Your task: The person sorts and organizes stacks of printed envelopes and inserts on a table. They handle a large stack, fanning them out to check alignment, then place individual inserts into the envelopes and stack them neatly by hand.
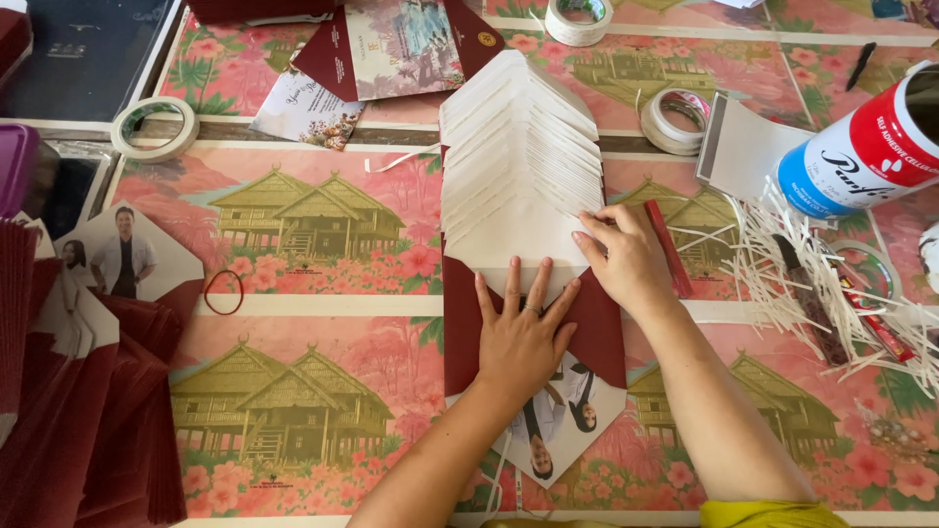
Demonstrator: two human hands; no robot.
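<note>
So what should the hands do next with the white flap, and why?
Probably the right hand peels the tape strip along the white flap's edge, since its fingertips already pinch there. The left hand lies flat on the maroon envelope, holding it steady.
</note>
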